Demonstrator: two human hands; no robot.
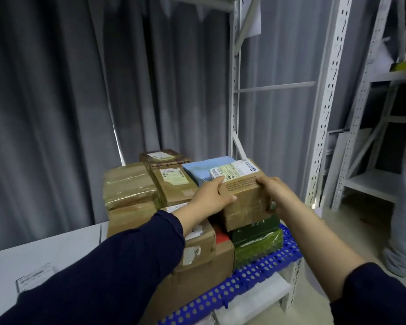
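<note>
Gripping the brown cardboard parcel with white labels (243,195), your left hand (212,198) curls its fingers over the left top edge while your right hand (275,195) clasps the right side. It sits atop a dark green box (256,229) at the right of the parcel stack on the blue perforated plastic platform (256,275), with a light blue packet (197,171) just behind.

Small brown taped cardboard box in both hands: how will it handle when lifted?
Likely stiff: the small brown cardboard box keeps square edges under the left hand and right hand. Glossy tape may make its sides slippery. Flat-based, unlikely to roll.
</note>
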